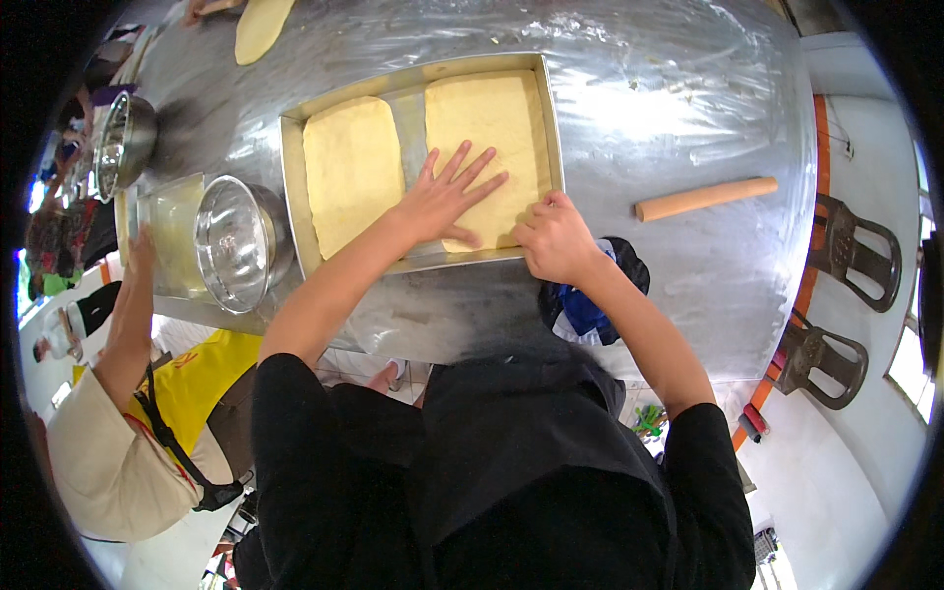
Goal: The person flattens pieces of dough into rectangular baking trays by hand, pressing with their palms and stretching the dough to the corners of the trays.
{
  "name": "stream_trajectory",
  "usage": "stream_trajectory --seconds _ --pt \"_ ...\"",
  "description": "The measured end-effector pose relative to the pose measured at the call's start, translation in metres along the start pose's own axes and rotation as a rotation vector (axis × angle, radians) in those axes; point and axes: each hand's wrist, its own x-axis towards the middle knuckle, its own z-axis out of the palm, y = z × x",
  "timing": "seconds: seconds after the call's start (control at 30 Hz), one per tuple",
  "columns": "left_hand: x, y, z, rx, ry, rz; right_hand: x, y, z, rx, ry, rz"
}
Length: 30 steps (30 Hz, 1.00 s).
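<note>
The left hand [452,200] lay open on the right dough sheet [482,113], palm down, its fingers spread wide across the lower part of the pale yellow surface. The right hand [557,238] was closed on the near right corner of the rectangular metal tray [418,72], its fingers bent over the rim and its thumb uppermost. Both dough sheets sat flat inside that tray; the left dough sheet [352,177] stood apart from the other, with a strip of bare metal between them, and the left forearm crossed over its near corner.

The tray rested on a shiny metal table [639,108], smeared with whitish streaks. A wooden rolling pin [706,199] lay well to the right, slightly slanted. Beneath the right wrist was a blue and black bundle [594,303] (perhaps cloth or plastic, though the forearm covered too much of it to tell).

Just left of the tray stood a shiny metal bowl [234,246], with another bowl [144,140] farther off near the table's edge. At the far left, a co-worker in a beige sleeve [108,447] and yellow apron [208,379] reached toward the table. Another piece of dough [260,29] lay at the top edge.
</note>
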Motion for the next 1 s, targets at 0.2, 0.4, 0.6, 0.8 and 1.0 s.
stream_trajectory --seconds 0.2,0.4,0.6,0.8,1.0 --pt "0.009 0.028 0.013 0.052 0.1 -0.096 -0.001 0.004 0.003 -0.003 0.048 -0.018" --pt "0.01 0.03 0.009 0.027 0.037 -0.125 -0.001 0.003 0.001 -0.011 0.029 -0.017" --pt "0.012 0.034 0.023 0.01 0.137 -0.16 -0.009 0.006 -0.002 0.059 0.256 -0.112" --pt "0.018 0.046 0.017 0.087 0.196 -0.204 -0.009 0.005 0.002 0.089 0.34 -0.03" --pt "0.026 0.05 0.019 -0.039 0.16 -0.229 -0.012 0.007 -0.001 0.08 0.271 -0.024"
